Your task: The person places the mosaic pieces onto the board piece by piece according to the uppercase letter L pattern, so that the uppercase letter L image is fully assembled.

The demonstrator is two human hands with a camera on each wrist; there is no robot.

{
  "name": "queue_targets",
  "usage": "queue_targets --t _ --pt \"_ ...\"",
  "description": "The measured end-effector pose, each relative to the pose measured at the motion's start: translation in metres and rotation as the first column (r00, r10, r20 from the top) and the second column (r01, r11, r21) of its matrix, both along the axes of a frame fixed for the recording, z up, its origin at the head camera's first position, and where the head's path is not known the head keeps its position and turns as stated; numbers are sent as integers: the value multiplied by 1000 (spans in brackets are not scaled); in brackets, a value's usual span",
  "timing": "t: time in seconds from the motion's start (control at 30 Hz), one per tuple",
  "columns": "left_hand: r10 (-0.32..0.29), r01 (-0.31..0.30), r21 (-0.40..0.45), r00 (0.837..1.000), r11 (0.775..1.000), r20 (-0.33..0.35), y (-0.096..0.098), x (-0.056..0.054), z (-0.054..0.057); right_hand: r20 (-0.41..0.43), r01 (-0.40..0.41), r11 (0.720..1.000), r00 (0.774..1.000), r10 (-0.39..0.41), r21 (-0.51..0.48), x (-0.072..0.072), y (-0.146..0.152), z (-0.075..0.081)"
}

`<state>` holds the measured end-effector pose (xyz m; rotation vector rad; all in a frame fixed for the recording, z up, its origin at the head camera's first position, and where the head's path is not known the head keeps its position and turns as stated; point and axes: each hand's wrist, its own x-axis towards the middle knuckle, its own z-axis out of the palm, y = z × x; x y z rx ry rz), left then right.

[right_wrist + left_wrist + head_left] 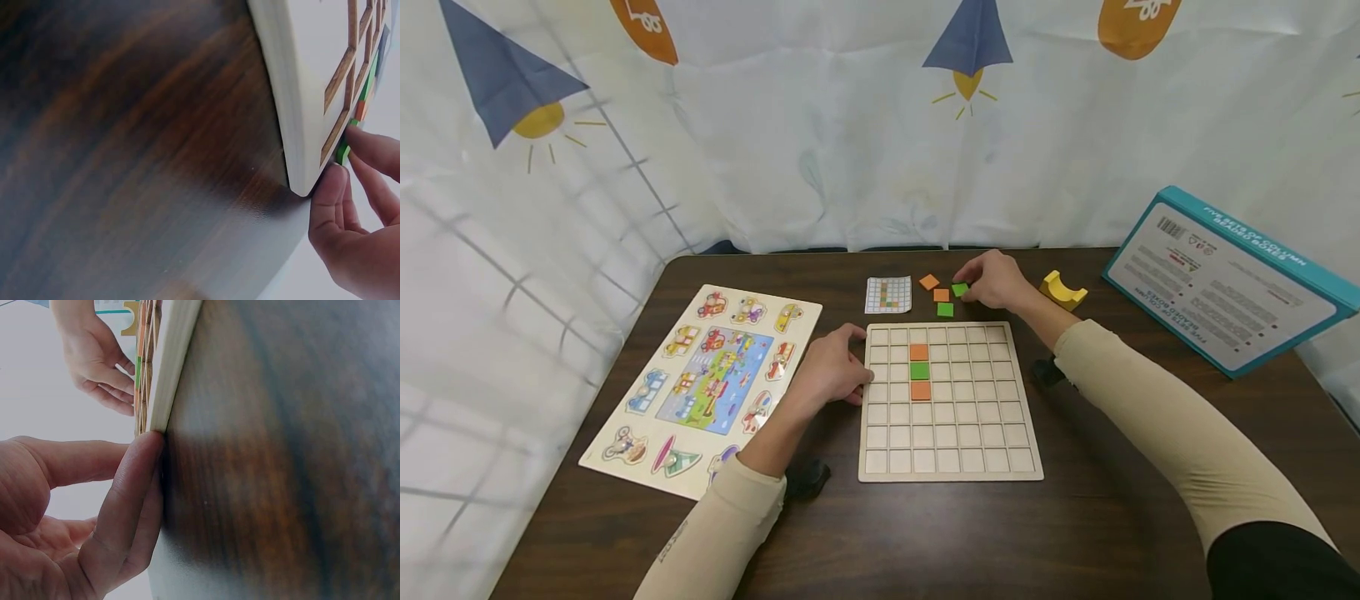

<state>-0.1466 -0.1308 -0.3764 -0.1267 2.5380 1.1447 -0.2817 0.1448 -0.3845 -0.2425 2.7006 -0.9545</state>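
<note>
A pale wooden grid board lies on the table; an orange tile, a green tile and another orange tile fill one column. My left hand touches the board's left edge with its fingertips, close at the rim in the left wrist view. Beyond the far edge, my right hand pinches a loose green tile between thumb and fingers; the right wrist view shows this green tile at the fingertips. Beside it lie two orange tiles and a green tile.
A small card with a coloured grid pattern lies behind the board. To the left is a picture puzzle board, partly under my left forearm. A yellow curved block and a teal-edged box stand at the right. A curtain hangs behind.
</note>
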Motion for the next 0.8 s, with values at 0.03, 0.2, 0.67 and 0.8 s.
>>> queue_targets --t 0.03,0.2,0.67,0.8 --pt "-2 2 -1 1000 1000 -1 0 0 0 -2 0 1000 1000 0 2 0 0 -1" --pt "-6 6 -4 1000 1000 -3 0 -1 0 -10 -6 1000 1000 6 7 0 -1 -1" --pt "-2 3 -19 1000 1000 13 0 -2 1 -27 -10 999 1000 11 33 3 -3 6" --pt "-2 2 -13 1000 1000 14 0 -2 0 -34 -8 999 999 9 33 5 -3 8"
